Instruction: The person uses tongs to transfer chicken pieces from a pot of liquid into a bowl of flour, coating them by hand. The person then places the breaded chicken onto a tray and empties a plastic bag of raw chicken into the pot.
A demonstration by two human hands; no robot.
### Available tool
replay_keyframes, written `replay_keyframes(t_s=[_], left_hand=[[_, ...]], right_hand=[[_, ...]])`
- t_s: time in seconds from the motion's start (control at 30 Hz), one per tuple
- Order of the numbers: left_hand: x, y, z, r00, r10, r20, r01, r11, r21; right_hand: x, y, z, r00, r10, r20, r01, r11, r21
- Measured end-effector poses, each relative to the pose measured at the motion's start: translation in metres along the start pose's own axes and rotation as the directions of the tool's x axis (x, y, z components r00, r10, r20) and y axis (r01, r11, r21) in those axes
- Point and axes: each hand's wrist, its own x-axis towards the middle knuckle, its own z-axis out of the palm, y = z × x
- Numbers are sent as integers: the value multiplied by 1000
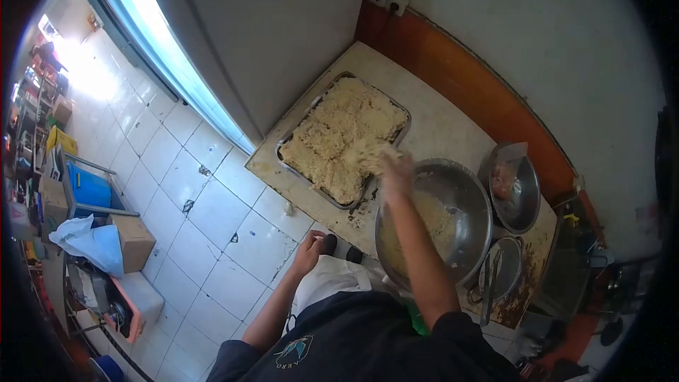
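Observation:
A rectangular metal tray [283, 159] on the worktop is heaped with pale, crumb-coated pieces [339, 120]. At the tray's near right corner, my right hand [397, 178] is closed on a crumb-coated piece [369, 154], slightly blurred; what lies under the coating is hidden. My right forearm passes over a large steel bowl [477, 201] holding loose yellowish crumbs [435, 219]. My left hand [308, 252] hangs by the white apron [318, 276], below the worktop's edge, fingers loosely curled with nothing visible in them.
A smaller metal bowl [530, 205] with pinkish raw meat [503, 180] stands right of the big bowl. Nearer me, tongs [488, 286] lie across a round container [508, 269]. A wall and grey panel [283, 21] border the worktop [438, 117]. Boxes [133, 240] stand on the tiled floor.

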Motion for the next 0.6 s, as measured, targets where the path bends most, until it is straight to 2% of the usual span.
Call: replay_keyframes(t_s=[0.03, 0.1, 0.2, 0.23, 0.3, 0.33, 0.37, 0.43, 0.47, 0.5, 0.53, 0.57, 0.6], left_hand=[[-3, 2, -3, 999, -30, -27, 29, 999, -24], [-4, -1, -5, 997, -54, -54, 51, 998, -47], [-13, -11, -17, 993, -52, -104, 53, 999, 3], [-18, -11, -22, 988, -97, -121, 95, 995, -18], [-20, -19, -27, 981, -133, -142, 127, 991, -53], [-20, -32, -30, 974, -137, -179, 135, 991, -20], [-20, -46, -33, 967, -140, -214, 147, 989, 14], [-25, -48, -36, 965, -123, -232, 135, 990, 34], [-27, -47, -39, 964, -132, -230, 141, 990, 22], [-28, -45, -42, 964, -140, -226, 147, 989, 12], [-25, -46, -44, 965, -137, -225, 145, 989, 18], [-22, -46, -44, 968, -129, -216, 138, 990, 27], [-21, -48, -43, 972, -123, -202, 133, 990, 38]], right_hand=[[-4, 1, 25, 1000, -8, 3, 8, 1000, 4], [-13, -12, 58, 971, 116, 210, -20, 912, -409], [-18, -32, 50, 962, 51, 270, 45, 939, -340], [-19, -38, 43, 959, 46, 278, 52, 941, -334], [-16, -45, 25, 933, 96, 347, 1, 963, -268], [-16, -40, 30, 943, 160, 292, -62, 946, -319], [-13, -34, 31, 943, 155, 294, -55, 945, -323], [-13, -46, 25, 956, -13, 294, 165, 852, -497], [-15, -54, 28, 955, -17, 297, 168, 855, -491], [-18, -61, 35, 938, -299, 174, 345, 823, -451], [-22, -66, 40, 835, -549, 32, 505, 744, -438], [-25, -62, 51, 839, -544, 24, 498, 748, -439], [-27, -48, 68, 891, -410, 195, 446, 715, -538]])
